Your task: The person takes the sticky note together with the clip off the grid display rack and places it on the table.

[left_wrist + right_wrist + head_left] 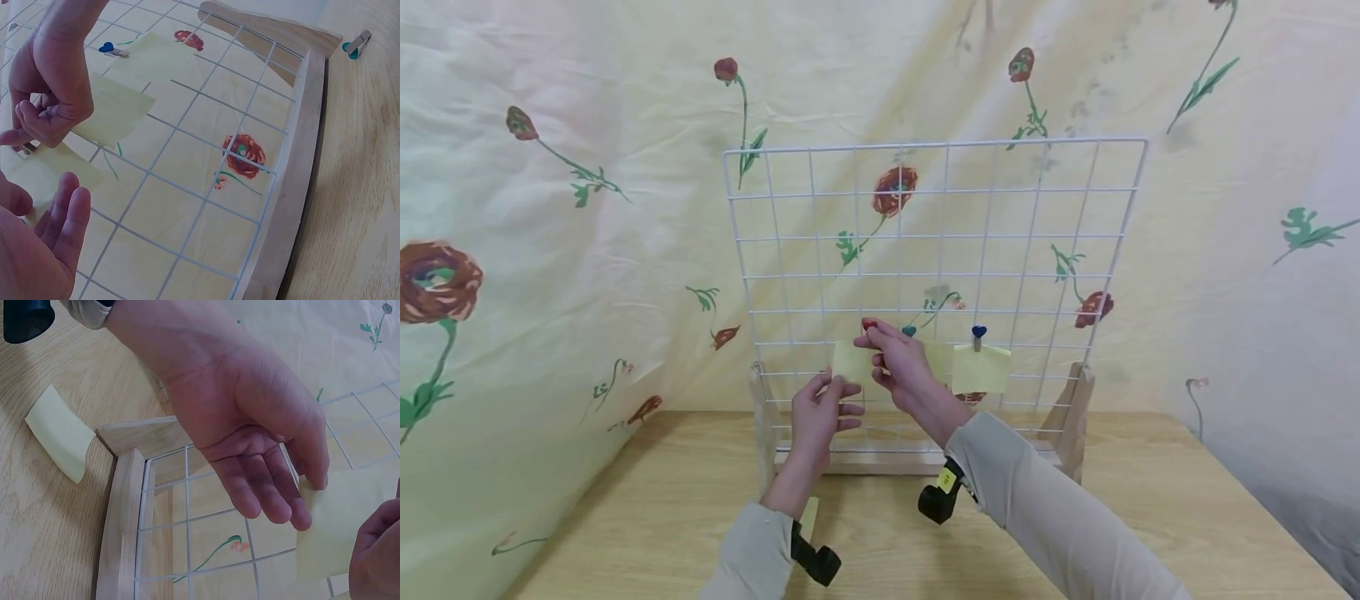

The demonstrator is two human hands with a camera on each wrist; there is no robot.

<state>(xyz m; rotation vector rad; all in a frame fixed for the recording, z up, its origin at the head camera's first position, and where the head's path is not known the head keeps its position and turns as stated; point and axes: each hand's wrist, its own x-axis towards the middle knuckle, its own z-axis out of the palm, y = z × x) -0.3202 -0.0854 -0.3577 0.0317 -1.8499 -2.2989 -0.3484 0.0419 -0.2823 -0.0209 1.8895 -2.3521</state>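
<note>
My left hand pinches the lower edge of a pale yellow sticky note, which lies against the white wire grid. My right hand reaches across from the right and pinches a small wooden clip with a red heart at the note's top edge. Beside it, a second yellow note hangs under a teal heart clip, partly covered by the right hand. Further right hangs a third note, held by a blue heart clip.
The grid stands in wooden feet on a wood-grain table. A loose yellow note lies on the table near the left forearm. A green heart clip lies before the stand's right end. Flowered cloth hangs behind.
</note>
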